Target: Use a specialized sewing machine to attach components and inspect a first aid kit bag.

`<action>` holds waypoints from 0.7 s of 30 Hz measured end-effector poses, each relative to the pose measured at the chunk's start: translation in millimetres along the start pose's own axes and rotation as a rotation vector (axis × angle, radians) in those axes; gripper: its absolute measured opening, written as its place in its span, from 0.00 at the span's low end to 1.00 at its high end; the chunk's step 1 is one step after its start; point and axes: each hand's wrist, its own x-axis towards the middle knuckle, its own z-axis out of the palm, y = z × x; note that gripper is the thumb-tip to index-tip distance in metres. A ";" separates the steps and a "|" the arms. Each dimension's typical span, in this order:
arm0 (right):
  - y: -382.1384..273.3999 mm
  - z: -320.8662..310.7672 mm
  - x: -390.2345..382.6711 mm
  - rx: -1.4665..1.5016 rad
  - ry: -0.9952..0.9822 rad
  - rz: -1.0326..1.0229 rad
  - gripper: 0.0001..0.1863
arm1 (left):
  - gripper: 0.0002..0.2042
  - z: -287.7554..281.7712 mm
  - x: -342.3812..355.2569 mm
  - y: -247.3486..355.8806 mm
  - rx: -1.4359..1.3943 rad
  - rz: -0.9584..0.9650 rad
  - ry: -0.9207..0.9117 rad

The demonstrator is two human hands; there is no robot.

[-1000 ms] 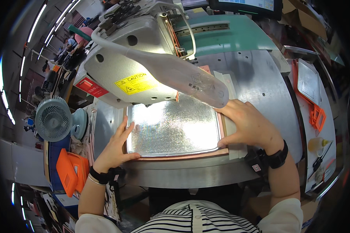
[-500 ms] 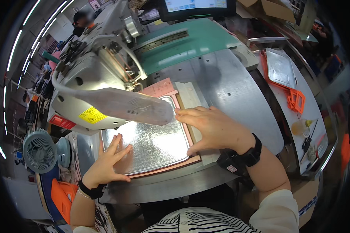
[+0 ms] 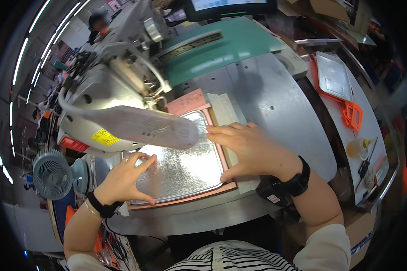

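Observation:
A silver rectangular sheet with a raised rim [image 3: 181,174] lies in a pink frame [image 3: 227,186] on the sewing-type machine's steel bed, partly hidden by a translucent lamp-like arm [image 3: 144,126]. My left hand [image 3: 129,180] rests on the sheet's left part, fingers apart and slightly bent, thumb near the front edge. My right hand [image 3: 253,151] spans the frame's right side, fingertips touching the rim at upper and lower points, fingers apart. The machine head [image 3: 88,90] stands above left.
A round fan [image 3: 49,174] is at left. A green plate with a rail [image 3: 239,40] and a screen [image 3: 230,3] lie behind. A side shelf [image 3: 371,144] holds a silver tray [image 3: 332,77], orange frames [image 3: 350,115], a bottle [image 3: 356,147] and scissors [image 3: 362,169]. A co-worker [image 3: 96,25] is behind.
The view has swung, showing more of the green plate and side shelf. My left hand has shifted inward onto the sheet and its fingers have bent slightly. My right hand stays at the right rim.

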 end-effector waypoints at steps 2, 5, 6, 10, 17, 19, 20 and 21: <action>-9.4 -0.7 5.0 -0.063 0.070 -0.033 0.40 | 0.49 2.6 -9.0 -9.0 0.014 -0.010 0.036; -13.8 -7.6 5.7 -0.027 0.009 -0.014 0.41 | 0.50 9.3 -4.6 -16.8 0.075 0.080 0.136; -15.5 -9.9 6.1 -0.010 -0.018 0.023 0.41 | 0.50 11.1 -1.3 -20.3 0.035 0.139 0.135; -17.3 -9.0 7.9 -0.017 -0.029 0.027 0.41 | 0.49 12.1 3.1 -25.5 -0.025 0.219 0.124; -23.7 -11.9 16.9 0.037 -0.077 0.050 0.47 | 0.46 14.0 7.3 -25.4 -0.016 0.194 0.163; -26.1 -11.1 19.6 0.026 -0.075 0.040 0.48 | 0.46 15.5 8.8 -30.3 -0.019 0.192 0.161; -27.9 -12.0 20.2 0.017 -0.081 0.031 0.48 | 0.47 19.4 12.1 -36.0 -0.021 0.227 0.171; -30.2 -13.3 20.2 -0.017 -0.103 0.061 0.48 | 0.48 20.8 13.7 -38.5 -0.025 0.259 0.180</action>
